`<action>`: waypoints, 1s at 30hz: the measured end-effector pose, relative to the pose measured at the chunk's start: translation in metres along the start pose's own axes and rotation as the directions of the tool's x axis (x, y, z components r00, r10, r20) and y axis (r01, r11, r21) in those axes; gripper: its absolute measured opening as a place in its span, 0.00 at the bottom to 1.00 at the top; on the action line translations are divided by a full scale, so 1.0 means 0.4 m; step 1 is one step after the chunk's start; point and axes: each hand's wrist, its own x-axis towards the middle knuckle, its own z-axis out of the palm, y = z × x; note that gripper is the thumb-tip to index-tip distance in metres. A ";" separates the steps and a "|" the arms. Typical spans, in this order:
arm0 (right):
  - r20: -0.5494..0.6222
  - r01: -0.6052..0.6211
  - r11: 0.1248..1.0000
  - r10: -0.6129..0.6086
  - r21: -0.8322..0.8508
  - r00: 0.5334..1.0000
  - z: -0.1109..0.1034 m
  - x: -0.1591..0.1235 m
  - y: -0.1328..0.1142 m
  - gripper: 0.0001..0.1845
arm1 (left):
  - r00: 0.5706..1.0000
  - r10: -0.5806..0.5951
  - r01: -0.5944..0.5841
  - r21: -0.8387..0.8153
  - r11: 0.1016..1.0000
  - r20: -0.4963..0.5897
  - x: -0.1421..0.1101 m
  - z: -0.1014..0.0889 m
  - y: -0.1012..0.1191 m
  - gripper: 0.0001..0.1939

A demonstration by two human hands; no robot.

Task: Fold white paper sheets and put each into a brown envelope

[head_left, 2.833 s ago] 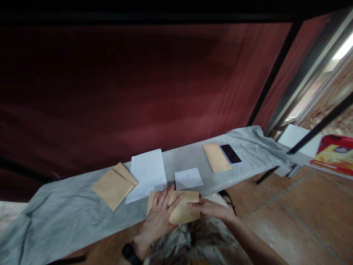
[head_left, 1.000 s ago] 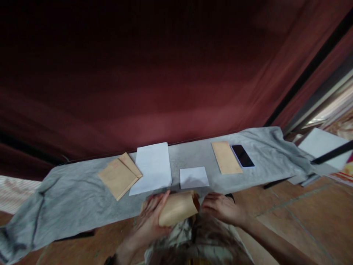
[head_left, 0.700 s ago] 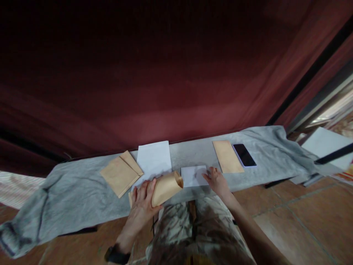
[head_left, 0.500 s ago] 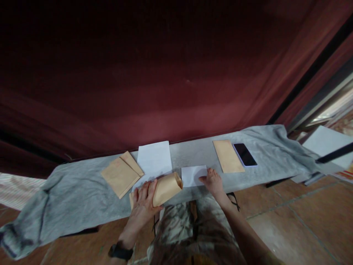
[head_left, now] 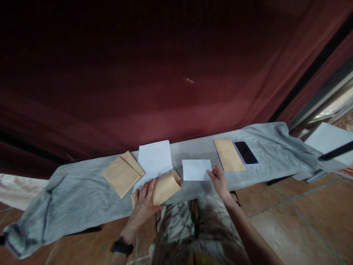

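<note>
My left hand (head_left: 143,202) grips a brown envelope (head_left: 166,186) near the table's front edge, bowing it so its mouth gapes toward the right. My right hand (head_left: 220,181) pinches the lower right corner of a small folded white paper (head_left: 196,169), which looks slightly lifted off the grey cloth (head_left: 82,198). The paper sits just right of the envelope's mouth, a short gap apart.
On the cloth lie two overlapping brown envelopes (head_left: 121,173), a larger white sheet (head_left: 154,158), another brown envelope (head_left: 228,154) and a dark phone (head_left: 246,153). A dark red curtain (head_left: 138,92) hangs behind the table. Tiled floor (head_left: 298,217) lies to the right.
My right hand let go of the brown envelope, reached to the small white paper and took its corner. My left hand shifted the envelope left and bowed it wide.
</note>
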 end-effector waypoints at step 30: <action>0.117 0.065 0.996 -0.071 0.058 0.991 -0.040 0.029 -0.058 0.19 | 0.998 0.011 -0.004 -0.113 0.994 0.069 0.004 0.013 0.009 0.60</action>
